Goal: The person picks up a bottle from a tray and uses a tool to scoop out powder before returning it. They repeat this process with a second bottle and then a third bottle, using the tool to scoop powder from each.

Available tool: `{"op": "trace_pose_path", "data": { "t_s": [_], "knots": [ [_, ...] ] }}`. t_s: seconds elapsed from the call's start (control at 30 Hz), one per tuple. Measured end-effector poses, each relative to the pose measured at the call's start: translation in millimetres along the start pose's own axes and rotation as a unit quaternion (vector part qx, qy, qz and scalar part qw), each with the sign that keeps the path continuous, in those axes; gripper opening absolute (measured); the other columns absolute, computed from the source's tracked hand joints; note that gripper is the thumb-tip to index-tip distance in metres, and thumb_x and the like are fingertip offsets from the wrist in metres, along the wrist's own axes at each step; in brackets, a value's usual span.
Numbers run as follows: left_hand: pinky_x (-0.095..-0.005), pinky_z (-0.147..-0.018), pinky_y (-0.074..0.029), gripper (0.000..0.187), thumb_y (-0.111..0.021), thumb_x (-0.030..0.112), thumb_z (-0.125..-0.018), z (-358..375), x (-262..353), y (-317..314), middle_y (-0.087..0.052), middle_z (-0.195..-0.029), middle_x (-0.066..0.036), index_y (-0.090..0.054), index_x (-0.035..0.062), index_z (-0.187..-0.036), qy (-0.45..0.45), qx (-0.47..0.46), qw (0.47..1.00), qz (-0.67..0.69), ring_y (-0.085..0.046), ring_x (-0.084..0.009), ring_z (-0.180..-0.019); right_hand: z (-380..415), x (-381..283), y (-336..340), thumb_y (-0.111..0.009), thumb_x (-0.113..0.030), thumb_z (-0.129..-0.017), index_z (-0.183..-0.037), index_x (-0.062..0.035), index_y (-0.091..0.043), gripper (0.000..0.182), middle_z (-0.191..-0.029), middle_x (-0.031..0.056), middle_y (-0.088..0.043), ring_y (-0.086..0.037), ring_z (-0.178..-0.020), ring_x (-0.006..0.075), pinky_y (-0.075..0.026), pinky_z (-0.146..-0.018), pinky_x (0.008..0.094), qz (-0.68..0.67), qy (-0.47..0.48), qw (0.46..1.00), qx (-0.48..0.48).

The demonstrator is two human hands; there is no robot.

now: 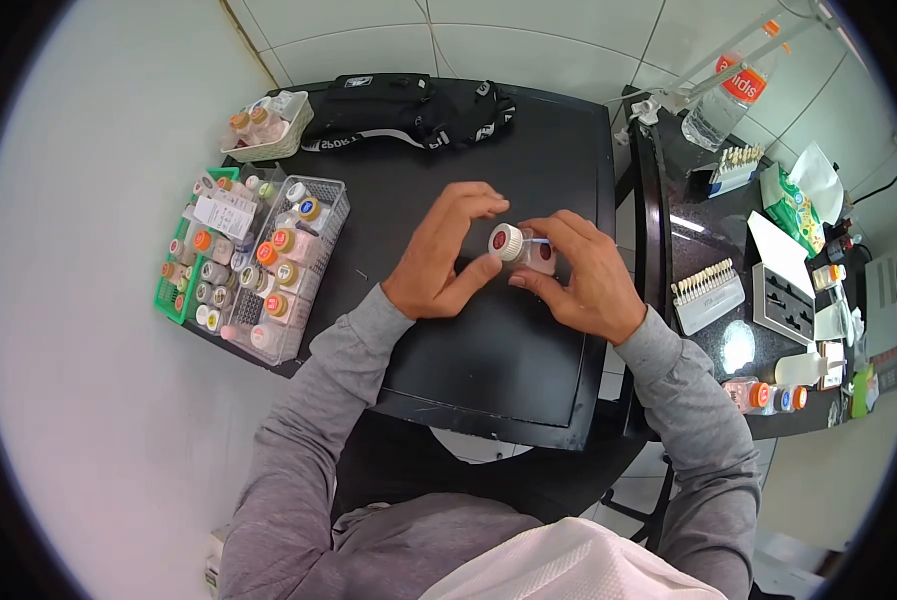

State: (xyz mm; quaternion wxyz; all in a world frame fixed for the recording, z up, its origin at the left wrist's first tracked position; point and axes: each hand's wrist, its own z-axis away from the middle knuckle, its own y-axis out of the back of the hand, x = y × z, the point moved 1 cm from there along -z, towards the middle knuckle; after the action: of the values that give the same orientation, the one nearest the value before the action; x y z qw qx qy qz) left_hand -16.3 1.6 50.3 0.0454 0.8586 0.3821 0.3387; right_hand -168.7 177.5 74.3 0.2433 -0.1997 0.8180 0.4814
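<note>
A small clear bottle (536,257) with a white ribbed cap (506,242) is tilted above the black table (469,370), its cap pointing left. My right hand (587,272) grips the bottle's body between thumb and fingers from the right. Beside the cap on the left, my left hand (447,250) is open, with its fingers raised and apart from the thumb. The left thumb tip is at the cap's lower edge; whether it touches cannot be made out. A reddish mark shows on the cap's top.
Baskets of small bottles, one green (171,300) and one clear (331,215), stand at the left. A woven basket (294,135) and a black bag (389,108) lie at the back. The right-hand counter holds shade guides (709,295), tissues (794,210) and a large bottle (719,115).
</note>
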Motion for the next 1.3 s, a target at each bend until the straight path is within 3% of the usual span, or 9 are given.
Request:
{"op": "trace_pose_path", "data": {
  "t_s": [0.13, 0.33, 0.53, 0.73, 0.83, 0.93, 1.03, 1.13, 1.3],
  "knots": [
    [-0.0355, -0.092, -0.056, 0.049, -0.079, 0.023, -0.101, 6.2, -7.5, 8.6, -0.065, -0.127, -0.015, -0.061, -0.0013, -0.140, 0.011, -0.120, 0.992, -0.026, -0.068, -0.0256, -0.106, 0.1, 2.0, 2.9, -0.093, -0.023, -0.085, -0.125, -0.0003, -0.072, 0.051, -0.101, 0.0139, -0.065, -0.066, -0.092, 0.0361, -0.053, -0.082, 0.0460, -0.011, -0.016, 1.000, -0.005],
    [-0.0329, -0.072, -0.053, 0.031, -0.077, 0.027, -0.105, 15.7, -8.7, -1.6, -0.064, -0.108, -0.012, -0.062, 0.0012, -0.111, 0.132, -0.071, 0.988, -0.034, -0.063, -0.0202, -0.085, -0.1, -1.9, 1.0, -0.093, -0.021, -0.084, -0.126, -0.0026, -0.072, 0.051, -0.102, 0.0132, -0.064, -0.066, -0.092, 0.0360, -0.054, -0.080, 0.0458, -0.017, -0.027, 0.999, -0.020],
    [-0.0375, -0.066, -0.049, 0.034, -0.074, 0.031, -0.107, 11.0, -8.1, 6.2, -0.060, -0.092, -0.011, -0.056, 0.0021, -0.106, 0.222, -0.035, 0.967, -0.124, -0.061, -0.0235, -0.074, -2.2, -3.4, 0.7, -0.093, -0.013, -0.081, -0.125, -0.0039, -0.073, 0.050, -0.103, 0.0127, -0.065, -0.069, -0.098, 0.0354, -0.056, -0.087, 0.0433, -0.031, -0.014, 0.999, 0.029],
    [-0.0470, -0.081, -0.053, 0.034, -0.080, 0.025, -0.098, 28.7, -28.8, 3.5, -0.062, -0.104, -0.016, -0.058, 0.0009, -0.110, 0.216, -0.139, 0.921, -0.294, -0.065, -0.0397, -0.092, -3.0, 0.5, 8.0, -0.094, -0.009, -0.078, -0.130, -0.0067, -0.075, 0.056, -0.117, 0.0121, -0.072, -0.071, -0.112, 0.0340, -0.056, -0.097, 0.0418, -0.040, -0.009, 0.998, 0.041],
    [-0.0450, -0.092, -0.054, 0.043, -0.082, 0.024, -0.096, 25.8, -25.1, 4.2, -0.064, -0.116, -0.017, -0.061, -0.0004, -0.125, 0.215, -0.159, 0.918, -0.294, -0.066, -0.0388, -0.108, -3.0, 0.9, 7.9, -0.095, -0.012, -0.078, -0.132, -0.0074, -0.076, 0.058, -0.121, 0.0123, -0.073, -0.070, -0.115, 0.0329, -0.056, -0.099, 0.0409, -0.015, 0.005, 0.999, 0.034],
    [-0.0432, -0.105, -0.054, 0.059, -0.084, 0.019, -0.093, 7.1, -9.1, 11.7, -0.066, -0.133, -0.018, -0.058, 0.0002, -0.143, 0.075, -0.128, 0.962, -0.229, -0.066, -0.0373, -0.126, -3.5, 0.8, 8.4, -0.097, -0.015, -0.078, -0.133, -0.0081, -0.076, 0.059, -0.120, 0.0119, -0.072, -0.070, -0.114, 0.0322, -0.056, -0.098, 0.0410, -0.012, 0.004, 0.999, 0.036],
    [-0.0431, -0.116, -0.051, 0.076, -0.085, 0.007, -0.089, 1.4, 3.3, 4.3, -0.065, -0.147, -0.019, -0.052, 0.0019, -0.158, 0.060, -0.120, 0.991, -0.020, -0.064, -0.0353, -0.138, -3.0, 1.8, 6.2, -0.097, -0.017, -0.078, -0.135, -0.0092, -0.077, 0.061, -0.121, 0.0115, -0.069, -0.070, -0.112, 0.0317, -0.056, -0.097, 0.0411, -0.062, 0.016, 0.997, 0.050],
    [-0.0416, -0.118, -0.051, 0.085, -0.084, -0.002, -0.086, 12.3, 3.5, -5.7, -0.066, -0.150, -0.018, -0.048, 0.0024, -0.163, 0.134, -0.099, 0.986, 0.029, -0.066, -0.0332, -0.138, -1.4, 0.1, 9.2, -0.097, -0.016, -0.078, -0.137, -0.0104, -0.077, 0.062, -0.121, 0.0114, -0.067, -0.069, -0.110, 0.0316, -0.056, -0.098, 0.0412, -0.067, -0.010, 0.997, 0.026],
    [-0.0415, -0.113, -0.056, 0.087, -0.085, -0.003, -0.085, 14.4, -2.7, -8.5, -0.067, -0.149, -0.018, -0.048, 0.0041, -0.164, 0.117, -0.073, 0.990, 0.018, -0.070, -0.0322, -0.134, -3.0, -11.9, 5.5, -0.091, -0.019, -0.088, -0.137, -0.0065, -0.076, 0.053, -0.119, 0.0131, -0.065, -0.068, -0.107, 0.0305, -0.056, -0.097, 0.0403, -0.072, -0.004, 0.997, 0.034]
  ]
}}
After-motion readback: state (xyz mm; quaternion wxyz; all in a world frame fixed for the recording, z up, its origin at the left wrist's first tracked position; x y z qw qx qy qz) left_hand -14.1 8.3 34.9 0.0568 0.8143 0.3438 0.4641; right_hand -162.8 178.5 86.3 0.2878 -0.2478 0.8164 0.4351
